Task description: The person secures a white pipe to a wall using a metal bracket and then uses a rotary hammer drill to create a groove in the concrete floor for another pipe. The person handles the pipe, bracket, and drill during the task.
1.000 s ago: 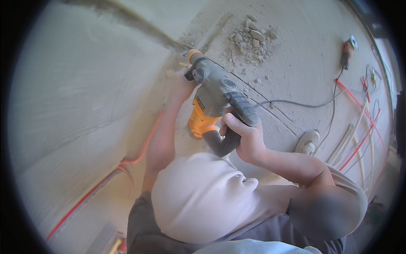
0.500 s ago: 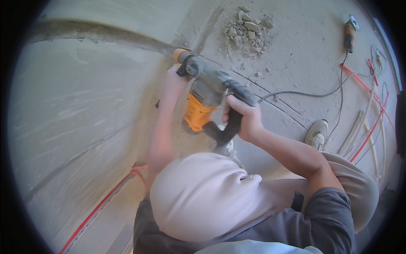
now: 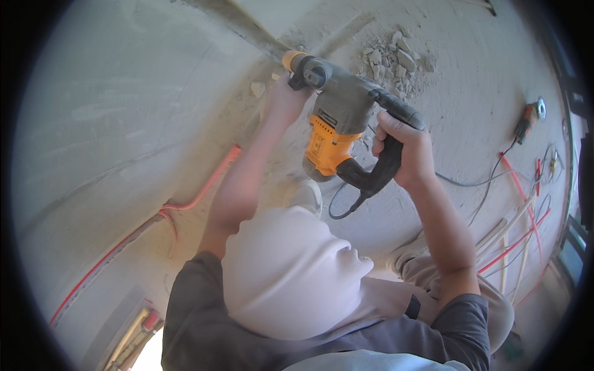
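Note:
A grey and orange rotary hammer [image 3: 337,123] is pressed with its bit against the grey plaster wall [image 3: 124,123], at the end of a cut groove [image 3: 247,28]. My left hand [image 3: 283,99] grips the tool's front end next to the wall. My right hand [image 3: 403,148] is closed around the black rear handle. The tool's black cable [image 3: 346,204] loops down below the handle. A small chunk of plaster [image 3: 257,88] shows beside my left hand.
A pile of rubble [image 3: 396,59] lies on the floor at the wall's foot. Red conduit [image 3: 198,191] runs in a wall chase at the left. Another orange tool [image 3: 526,123], cables, and red and white pipes [image 3: 513,235] lie on the floor at the right.
Both hands keep their hold on the rotary hammer, still pressed at the groove. The view has shifted, so the tool and rubble sit slightly further right.

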A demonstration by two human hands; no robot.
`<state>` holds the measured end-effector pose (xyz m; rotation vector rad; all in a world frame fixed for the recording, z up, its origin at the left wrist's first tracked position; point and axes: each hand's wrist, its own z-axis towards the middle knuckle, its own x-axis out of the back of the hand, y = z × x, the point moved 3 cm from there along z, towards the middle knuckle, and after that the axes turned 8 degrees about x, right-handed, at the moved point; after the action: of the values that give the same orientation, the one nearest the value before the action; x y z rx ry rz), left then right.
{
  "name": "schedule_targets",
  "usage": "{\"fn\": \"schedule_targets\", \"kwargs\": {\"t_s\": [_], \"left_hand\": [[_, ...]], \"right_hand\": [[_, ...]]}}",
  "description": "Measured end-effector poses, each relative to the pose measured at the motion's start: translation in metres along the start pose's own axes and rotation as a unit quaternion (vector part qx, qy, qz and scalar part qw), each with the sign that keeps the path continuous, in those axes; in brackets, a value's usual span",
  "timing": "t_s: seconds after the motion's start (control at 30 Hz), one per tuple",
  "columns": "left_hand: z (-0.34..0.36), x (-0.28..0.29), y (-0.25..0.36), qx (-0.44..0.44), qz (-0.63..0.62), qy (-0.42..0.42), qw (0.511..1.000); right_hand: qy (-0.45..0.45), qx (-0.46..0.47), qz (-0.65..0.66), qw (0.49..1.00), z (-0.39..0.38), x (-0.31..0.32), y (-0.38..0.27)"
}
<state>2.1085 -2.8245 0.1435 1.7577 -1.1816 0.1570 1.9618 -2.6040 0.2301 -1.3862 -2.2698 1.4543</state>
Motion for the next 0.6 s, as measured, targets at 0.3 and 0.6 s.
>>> {"fn": "schedule_targets", "kwargs": {"t_s": [0.3, 0.6], "left_hand": [[-0.014, -0.011, 0.012, -0.002, 0.048, 0.028, 0.998], [-0.001, -0.016, 0.009, 0.019, 0.057, 0.004, 0.998]], "right_hand": [[0.027, 0.057, -0.024, 0.998, -0.033, 0.001, -0.026], [0.022, 0.046, -0.037, 0.998, -0.024, 0.005, -0.004]]}}
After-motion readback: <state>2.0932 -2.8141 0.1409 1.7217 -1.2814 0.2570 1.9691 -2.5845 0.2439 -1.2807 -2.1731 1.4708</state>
